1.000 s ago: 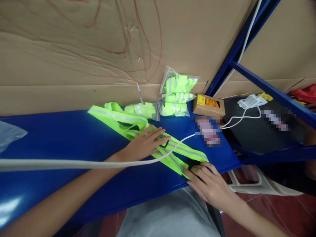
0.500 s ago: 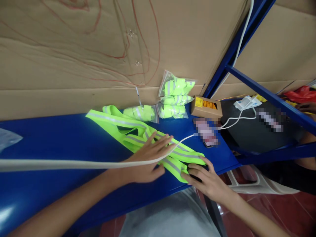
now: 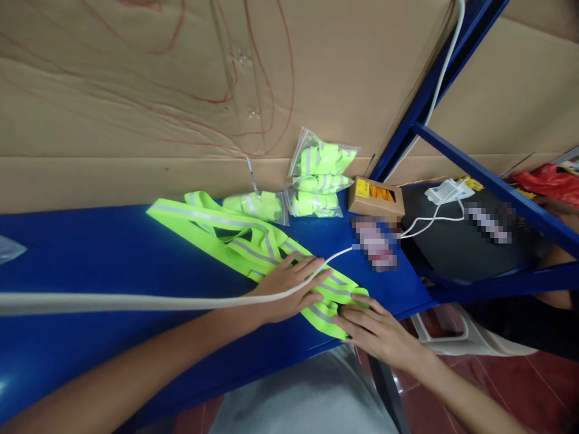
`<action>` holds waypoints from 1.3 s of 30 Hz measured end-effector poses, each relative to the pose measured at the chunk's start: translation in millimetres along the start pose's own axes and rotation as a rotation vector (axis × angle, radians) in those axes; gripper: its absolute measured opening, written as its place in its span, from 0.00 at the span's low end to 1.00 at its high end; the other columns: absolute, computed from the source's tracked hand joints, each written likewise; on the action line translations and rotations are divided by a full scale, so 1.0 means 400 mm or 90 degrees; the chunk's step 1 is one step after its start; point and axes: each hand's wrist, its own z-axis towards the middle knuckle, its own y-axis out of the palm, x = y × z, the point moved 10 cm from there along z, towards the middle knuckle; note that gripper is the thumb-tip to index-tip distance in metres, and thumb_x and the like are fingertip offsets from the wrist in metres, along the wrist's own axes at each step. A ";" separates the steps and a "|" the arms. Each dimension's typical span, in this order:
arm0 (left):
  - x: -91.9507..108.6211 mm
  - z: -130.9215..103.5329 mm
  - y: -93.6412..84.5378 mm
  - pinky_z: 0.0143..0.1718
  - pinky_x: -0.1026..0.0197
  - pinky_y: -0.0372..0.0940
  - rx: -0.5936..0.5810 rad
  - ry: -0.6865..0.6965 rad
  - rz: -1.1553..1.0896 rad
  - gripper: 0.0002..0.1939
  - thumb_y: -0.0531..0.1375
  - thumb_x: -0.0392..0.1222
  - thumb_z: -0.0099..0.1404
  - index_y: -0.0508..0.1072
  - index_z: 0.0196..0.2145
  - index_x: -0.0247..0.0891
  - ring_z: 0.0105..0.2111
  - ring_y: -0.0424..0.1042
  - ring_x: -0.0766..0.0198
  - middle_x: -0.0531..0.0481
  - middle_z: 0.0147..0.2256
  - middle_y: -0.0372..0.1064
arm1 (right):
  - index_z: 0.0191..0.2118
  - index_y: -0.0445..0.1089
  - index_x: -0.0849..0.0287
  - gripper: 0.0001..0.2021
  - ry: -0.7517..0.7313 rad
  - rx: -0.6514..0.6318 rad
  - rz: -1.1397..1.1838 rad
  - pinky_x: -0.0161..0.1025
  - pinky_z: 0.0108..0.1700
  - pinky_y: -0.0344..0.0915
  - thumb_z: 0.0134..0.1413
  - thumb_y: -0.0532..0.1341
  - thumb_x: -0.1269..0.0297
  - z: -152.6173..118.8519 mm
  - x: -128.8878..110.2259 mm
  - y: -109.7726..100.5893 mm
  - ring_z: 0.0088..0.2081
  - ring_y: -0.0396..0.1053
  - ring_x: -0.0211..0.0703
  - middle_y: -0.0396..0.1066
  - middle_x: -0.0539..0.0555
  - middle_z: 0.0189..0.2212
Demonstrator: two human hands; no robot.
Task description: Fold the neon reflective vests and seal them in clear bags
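A neon yellow-green reflective safety vest, made of bands with silver stripes, lies spread at a slant on the blue table. My left hand rests on its middle, fingers stretched out across the bands. At the vest's near right end, my right hand has its fingers curled over the band ends; its fingertips are partly hidden. A white cable passes in front of my left hand. Touching the vest's far side is a similar folded vest in a clear bag.
Several bagged neon vests are piled against the cardboard wall. Right of them stand a small brown box and a blurred-out phone. A blue metal frame rises at the right, with another person's arm beyond it.
My left hand has shifted slightly right and down along the vest. My right hand has drawn its fingers closer together on the band ends, which now lie nearer each other.
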 end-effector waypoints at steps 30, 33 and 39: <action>-0.042 -0.030 -0.016 0.70 0.44 0.46 0.007 0.096 -0.009 0.23 0.51 0.48 0.77 0.63 0.67 0.45 0.68 0.60 0.54 0.43 0.67 0.61 | 0.63 0.64 0.65 0.28 -0.105 -0.150 0.080 0.49 0.60 0.63 0.65 0.62 0.52 0.070 -0.037 0.099 0.55 0.67 0.50 0.73 0.59 0.48; -0.035 -0.036 -0.029 0.70 0.44 0.47 0.011 0.100 -0.020 0.24 0.51 0.48 0.77 0.63 0.67 0.44 0.68 0.60 0.53 0.40 0.67 0.60 | 0.60 0.67 0.61 0.17 -0.119 -0.126 0.067 0.44 0.60 0.63 0.68 0.58 0.68 0.074 -0.056 0.069 0.57 0.67 0.45 0.75 0.55 0.47; 0.026 -0.050 -0.005 0.71 0.42 0.49 -0.013 0.113 -0.096 0.25 0.50 0.48 0.77 0.62 0.68 0.44 0.70 0.54 0.51 0.39 0.69 0.55 | 0.41 0.71 0.56 0.14 -0.102 -0.209 0.162 0.40 0.41 0.64 0.71 0.56 0.52 0.150 -0.084 0.037 0.35 0.70 0.41 0.74 0.50 0.30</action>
